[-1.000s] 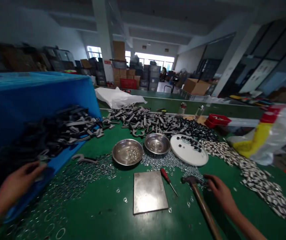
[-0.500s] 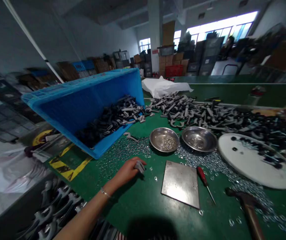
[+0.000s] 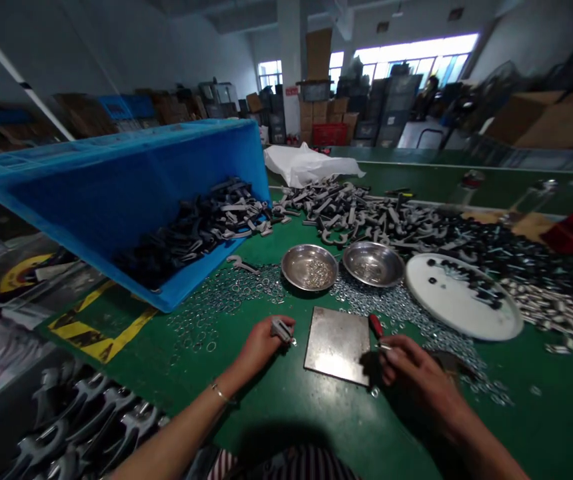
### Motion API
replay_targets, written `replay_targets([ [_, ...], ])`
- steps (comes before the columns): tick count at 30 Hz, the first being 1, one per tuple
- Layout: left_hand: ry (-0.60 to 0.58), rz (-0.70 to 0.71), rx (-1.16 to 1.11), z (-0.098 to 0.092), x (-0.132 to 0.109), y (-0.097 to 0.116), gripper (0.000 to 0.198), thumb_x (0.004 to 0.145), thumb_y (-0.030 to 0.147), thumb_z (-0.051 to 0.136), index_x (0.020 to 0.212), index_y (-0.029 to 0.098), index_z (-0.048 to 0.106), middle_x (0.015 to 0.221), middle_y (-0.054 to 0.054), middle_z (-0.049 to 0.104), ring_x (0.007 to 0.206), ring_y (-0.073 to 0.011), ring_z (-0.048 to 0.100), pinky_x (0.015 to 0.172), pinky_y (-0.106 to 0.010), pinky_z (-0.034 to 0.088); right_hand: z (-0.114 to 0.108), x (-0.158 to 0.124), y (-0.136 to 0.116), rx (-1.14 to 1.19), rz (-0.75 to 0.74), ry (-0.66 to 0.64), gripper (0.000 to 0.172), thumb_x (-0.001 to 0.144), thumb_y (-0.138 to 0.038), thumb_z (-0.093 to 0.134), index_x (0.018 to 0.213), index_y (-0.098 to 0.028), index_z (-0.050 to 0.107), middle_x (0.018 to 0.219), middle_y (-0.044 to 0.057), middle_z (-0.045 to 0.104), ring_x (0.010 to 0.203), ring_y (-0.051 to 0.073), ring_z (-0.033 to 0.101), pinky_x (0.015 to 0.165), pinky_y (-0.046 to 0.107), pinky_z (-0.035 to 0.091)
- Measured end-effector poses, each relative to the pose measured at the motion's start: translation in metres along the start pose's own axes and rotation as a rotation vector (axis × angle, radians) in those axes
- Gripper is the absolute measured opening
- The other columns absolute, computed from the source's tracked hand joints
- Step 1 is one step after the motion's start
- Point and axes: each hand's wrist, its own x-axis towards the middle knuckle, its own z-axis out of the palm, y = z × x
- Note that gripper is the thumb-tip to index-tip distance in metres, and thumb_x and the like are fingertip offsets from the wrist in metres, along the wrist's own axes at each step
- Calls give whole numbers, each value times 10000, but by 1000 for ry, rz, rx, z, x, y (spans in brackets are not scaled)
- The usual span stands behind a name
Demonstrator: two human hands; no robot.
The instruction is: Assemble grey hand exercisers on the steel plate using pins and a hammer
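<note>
My left hand (image 3: pixel 261 343) is closed round a grey metal clamp part (image 3: pixel 281 329), left of a flat square steel plate (image 3: pixel 339 343). Right of the plate, my right hand (image 3: pixel 416 373) pinches a small shiny metal piece (image 3: pixel 383 347), too small to name. Just behind those fingertips lies a red-handled screwdriver (image 3: pixel 375 324), its shaft hidden. A hammer (image 3: pixel 451 363) is mostly covered by my right hand. Beyond the plate stand two steel bowls, one (image 3: pixel 309 268) with many small metal pieces, the other (image 3: pixel 373 265) with fewer.
A tipped blue crate (image 3: pixel 116 180) spills grey clamp parts toward a large heap (image 3: pixel 356 210). Loose nuts and rings (image 3: pixel 201 313) are scattered over the green table. On the right is a white oval tray (image 3: pixel 431 303) with black-headed bolts. A bin of clamp parts (image 3: pixel 86 420) stands lower left.
My right hand has come into view at the right of the plate, pinching a small piece. My left hand still grips the clamp part. The view has turned slightly right.
</note>
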Motion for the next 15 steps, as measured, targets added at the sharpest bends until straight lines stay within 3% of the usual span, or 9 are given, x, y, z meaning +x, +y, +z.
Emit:
replay_targets([
  [3,-39,-125,-421,21,-26,15,343,799,362,706,1041,121,676,804,-59,696,683,-159,647,665,-270,502,58,14,28,244,49,-186,213,879,-387,693,1011,-229,638,733,-23,552,649,123,503,635,281,435],
  [5,-66,-157,-531,33,-37,26,365,768,386,744,1005,116,681,751,-47,688,642,-143,639,625,-244,487,79,20,39,291,89,-250,146,910,-348,662,975,-220,630,739,-21,550,647,115,489,622,261,422],
  [11,-99,-217,-653,43,-44,36,404,692,441,796,911,114,703,632,-25,660,551,-116,605,539,-207,456,97,20,42,246,118,-278,148,897,-345,682,924,-205,639,864,28,657,655,110,492,631,256,430],
  [15,-102,-238,-699,43,-46,33,415,673,456,813,897,120,714,615,-20,663,536,-108,606,544,-208,480,100,13,37,174,157,-257,198,857,-399,713,903,-208,683,806,37,672,639,128,531,607,268,452],
])
